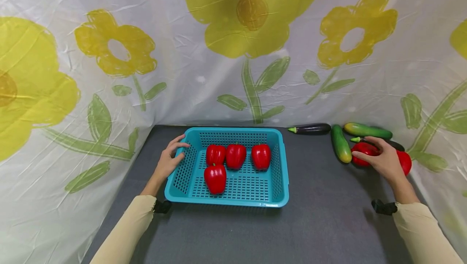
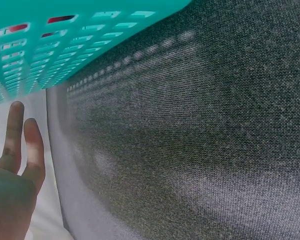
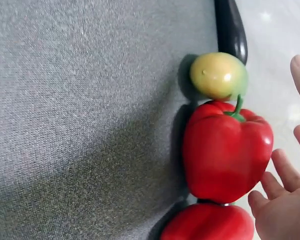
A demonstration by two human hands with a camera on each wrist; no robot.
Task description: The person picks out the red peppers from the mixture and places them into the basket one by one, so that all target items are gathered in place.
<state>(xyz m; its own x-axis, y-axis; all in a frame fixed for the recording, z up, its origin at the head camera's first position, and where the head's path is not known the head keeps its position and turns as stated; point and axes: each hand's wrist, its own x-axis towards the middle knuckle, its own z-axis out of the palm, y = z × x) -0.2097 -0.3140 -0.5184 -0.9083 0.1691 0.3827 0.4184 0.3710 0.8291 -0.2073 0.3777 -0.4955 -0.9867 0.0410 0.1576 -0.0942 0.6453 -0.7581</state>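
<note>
I saw the right hand (image 1: pixel 383 160) spread its fingers wide beside a red pepper (image 3: pixel 227 160) on the counter (image 1: pixel 310 223), presumably to suit its bulk; the left hand (image 1: pixel 169 160), fingers loosely parted, flanked the blue basket (image 1: pixel 226 203), perhaps steadying four more peppers (image 1: pixel 236 156).

Four peppers (image 1: pixel 235 157) in basket (image 1: pixel 233 203), left of cucumbers (image 1: pixel 341 144)
</note>
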